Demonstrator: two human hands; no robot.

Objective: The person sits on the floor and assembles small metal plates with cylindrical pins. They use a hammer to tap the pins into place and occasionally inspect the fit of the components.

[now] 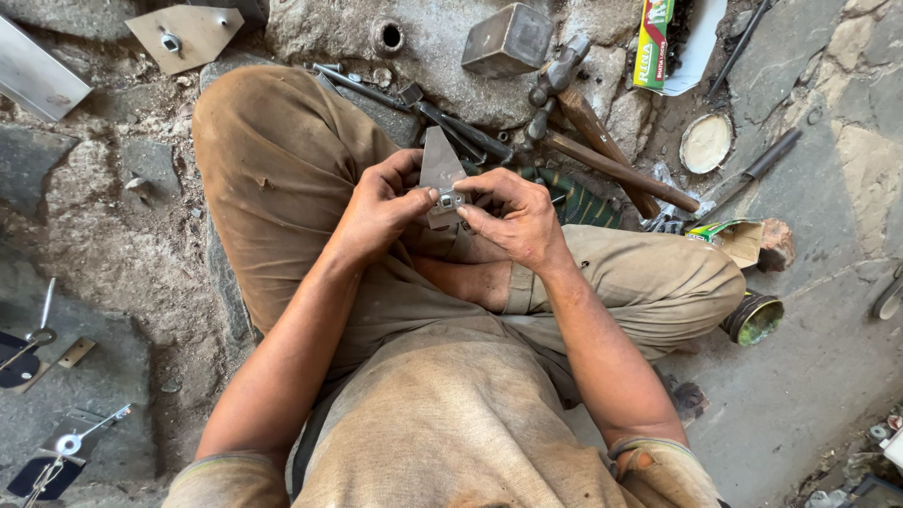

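I sit cross-legged on a stone floor in worn brown trousers. My left hand (381, 202) grips a small pointed metal plate (440, 165) from the left, holding it upright above my lap. My right hand (513, 214) pinches a small nut or bolt fitting (450, 199) at the plate's lower part with thumb and fingers. Both hands touch the piece between my knees.
Two wooden-handled hammers (602, 150), a steel block (508, 39) and loose rods lie just beyond my hands. A similar plate with a nut (183, 36) lies at top left. A round lid (705, 143), a small tin (754, 318) and a green box (654, 42) sit right. Metal parts (56, 452) lie at bottom left.
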